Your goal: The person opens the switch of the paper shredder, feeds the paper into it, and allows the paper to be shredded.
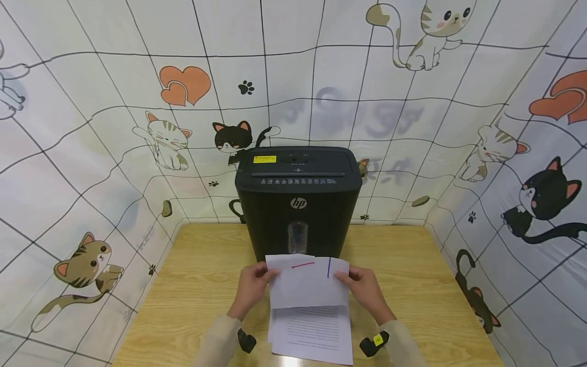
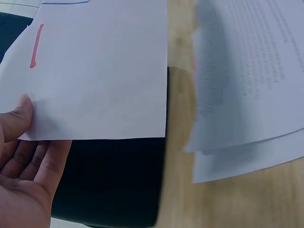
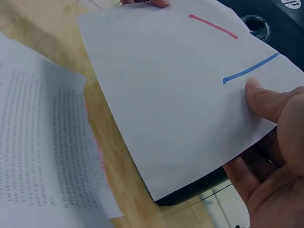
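Observation:
Between both hands a white sheet of paper [image 1: 308, 288] is held up, with a short red line and a blue line near its far edge. The left hand [image 1: 254, 285] pinches its left side, thumb on top and fingers beneath. On the right side the right hand [image 1: 364, 290] pinches it the same way, its thumb [image 3: 266, 99] close to the blue line. Lower down, printed sheets [image 1: 314, 334] lie on the table, partly covered by the held paper. Right behind the paper stands a black HP paper shredder [image 1: 270, 219], its feed slot on top.
The wooden table [image 1: 197, 275] carries the shredder at its back edge. Cat-patterned cloth walls [image 1: 293, 76] enclose the table at the back and both sides. A yellow label [image 1: 264, 159] sits on the shredder's lid.

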Motion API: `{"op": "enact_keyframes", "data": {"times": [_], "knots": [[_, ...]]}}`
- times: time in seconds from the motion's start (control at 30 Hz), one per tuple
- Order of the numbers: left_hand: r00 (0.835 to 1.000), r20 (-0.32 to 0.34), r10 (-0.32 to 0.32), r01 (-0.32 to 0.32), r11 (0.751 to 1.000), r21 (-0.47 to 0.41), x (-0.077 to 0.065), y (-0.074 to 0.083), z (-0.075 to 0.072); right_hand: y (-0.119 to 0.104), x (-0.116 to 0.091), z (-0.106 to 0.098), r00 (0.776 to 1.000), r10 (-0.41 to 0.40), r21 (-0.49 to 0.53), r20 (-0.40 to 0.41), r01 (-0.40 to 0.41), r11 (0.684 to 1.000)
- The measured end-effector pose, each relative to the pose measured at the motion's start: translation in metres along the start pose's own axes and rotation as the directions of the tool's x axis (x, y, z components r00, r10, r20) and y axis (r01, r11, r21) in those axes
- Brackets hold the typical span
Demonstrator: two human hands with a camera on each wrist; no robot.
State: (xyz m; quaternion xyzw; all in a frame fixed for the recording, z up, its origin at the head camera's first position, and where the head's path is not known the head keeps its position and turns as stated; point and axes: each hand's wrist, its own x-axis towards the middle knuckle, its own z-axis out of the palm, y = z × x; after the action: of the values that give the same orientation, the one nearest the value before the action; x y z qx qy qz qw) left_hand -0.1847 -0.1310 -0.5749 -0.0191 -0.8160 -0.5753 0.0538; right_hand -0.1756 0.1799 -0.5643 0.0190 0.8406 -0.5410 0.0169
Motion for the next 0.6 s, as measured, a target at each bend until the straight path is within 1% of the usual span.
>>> {"op": "enact_keyframes", "data": {"times": [0.07,0.23,0.33,0.47,0.6], "knots": [[1.0,0.0,-0.004,0.004,1.0,-0.012,0.003,0.007,-0.003,-0.007,0.003,-0.004,1.0,-0.01,-0.004,-0.003,0.01,1.0],[0.999,-0.009,0.034,-0.034,0.999,-0.004,0.01,0.024,-0.008,-0.022,0.011,-0.015,0.999,-0.052,0.002,-0.014,0.052,0.999],[0.999,-0.019,0.045,-0.045,0.999,0.001,0.014,0.031,-0.01,-0.03,0.016,-0.021,0.997,-0.081,0.025,-0.003,0.081,0.996],[0.998,-0.019,0.052,-0.052,0.998,-0.032,0.018,0.04,-0.013,-0.04,0.02,-0.028,0.994,-0.11,0.038,0.0,0.11,0.993],[0.998,-0.018,0.057,-0.057,0.997,-0.045,0.021,0.049,-0.017,-0.048,0.024,-0.033,0.991,-0.133,0.018,-0.003,0.133,0.991]]}}
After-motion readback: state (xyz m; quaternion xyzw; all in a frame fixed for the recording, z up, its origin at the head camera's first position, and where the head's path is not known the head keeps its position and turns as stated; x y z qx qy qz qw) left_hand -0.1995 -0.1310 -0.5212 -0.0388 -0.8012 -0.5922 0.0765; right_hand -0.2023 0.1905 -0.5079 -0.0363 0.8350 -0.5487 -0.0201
